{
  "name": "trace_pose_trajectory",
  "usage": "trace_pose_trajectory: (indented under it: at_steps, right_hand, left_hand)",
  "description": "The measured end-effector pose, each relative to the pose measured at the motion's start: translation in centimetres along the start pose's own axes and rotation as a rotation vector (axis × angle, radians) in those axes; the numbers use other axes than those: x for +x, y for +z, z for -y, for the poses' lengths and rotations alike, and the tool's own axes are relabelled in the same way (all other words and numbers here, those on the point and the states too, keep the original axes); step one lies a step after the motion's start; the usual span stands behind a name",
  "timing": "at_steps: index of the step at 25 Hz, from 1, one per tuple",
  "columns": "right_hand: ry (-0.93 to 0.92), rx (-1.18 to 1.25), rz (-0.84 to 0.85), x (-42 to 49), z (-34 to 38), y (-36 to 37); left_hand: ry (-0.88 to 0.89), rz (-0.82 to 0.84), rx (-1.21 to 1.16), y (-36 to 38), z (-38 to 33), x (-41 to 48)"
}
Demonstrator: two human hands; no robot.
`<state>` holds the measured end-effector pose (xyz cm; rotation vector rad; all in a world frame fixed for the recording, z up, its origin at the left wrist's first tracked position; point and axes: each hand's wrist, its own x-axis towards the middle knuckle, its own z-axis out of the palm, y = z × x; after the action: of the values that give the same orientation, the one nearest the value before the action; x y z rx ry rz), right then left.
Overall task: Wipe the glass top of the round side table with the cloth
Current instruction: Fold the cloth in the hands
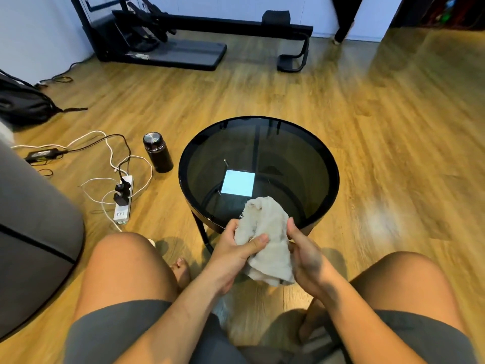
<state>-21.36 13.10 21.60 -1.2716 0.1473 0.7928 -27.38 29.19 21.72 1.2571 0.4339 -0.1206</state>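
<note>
Left hand [236,254] and right hand [305,254] both clutch the bunched cloth [267,240], hiding the glass top's [262,158] near edge.

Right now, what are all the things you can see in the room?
Round side table: one, black rim, dark glass top, centre floor.
Cloth: one, off-white, bunched over the table's near edge.
Bottle: one, black, standing on the floor left of the table.
Power strip: one, white, plugs in it, floor at left.
Cables: several, white and black, floor at left.
Exercise machine: one, black, by the far wall.
Bag: one, black, far left.
Left hand: grip on cloth.
Right hand: grip on cloth.
</note>
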Motion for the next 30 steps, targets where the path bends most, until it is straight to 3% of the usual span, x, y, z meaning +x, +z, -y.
trace_pose_trajectory:
  at_steps: [3, 8, 10, 13, 16, 19, 24, 27, 30]
  right_hand:
    - [-0.089, -0.036, 0.033, 0.2, -0.2, -0.4]
    - [-0.022, 0.034, 0.041, 0.5, 0.1, -0.4]
    - [-0.062, -0.061, 0.025, 0.1, 0.7, -0.2]
    - [-0.144, -0.290, -0.074, -1.0, 4.1, -1.8]
    - [-0.131, -0.435, -0.094, -1.8, 10.0, -8.0]
    - [-0.072, -0.601, -0.125, -1.9, 14.2, -16.3]
    - [-0.007, -0.314, -0.522, 1.7, 9.8, -31.1]
    - [0.083, -0.086, -0.598, 4.3, 3.8, -36.0]
    - [0.115, -0.019, -0.680, 8.0, -0.2, -39.0]
  left_hand:
    - [-0.019, 0.029, 0.003, -0.3, 0.2, 0.4]
    - [0.000, -0.040, -0.007, 0.1, 0.0, 0.2]
    - [0.005, 0.051, -0.056, 0.9, -0.4, 0.0]
    - [0.038, 0.212, 0.129, 3.8, -1.2, 0.6]
    - [-0.009, 0.383, 0.310, 8.7, -2.3, 4.2]
    - [-0.091, 0.458, 0.336, 14.0, -2.3, 8.5]
    - [-0.271, 0.278, 0.339, 22.8, 4.9, 17.6]
    - [-0.372, 0.148, 0.334, 26.5, 10.9, 22.1]
    - [-0.394, -0.012, 0.512, 28.5, 16.6, 26.7]
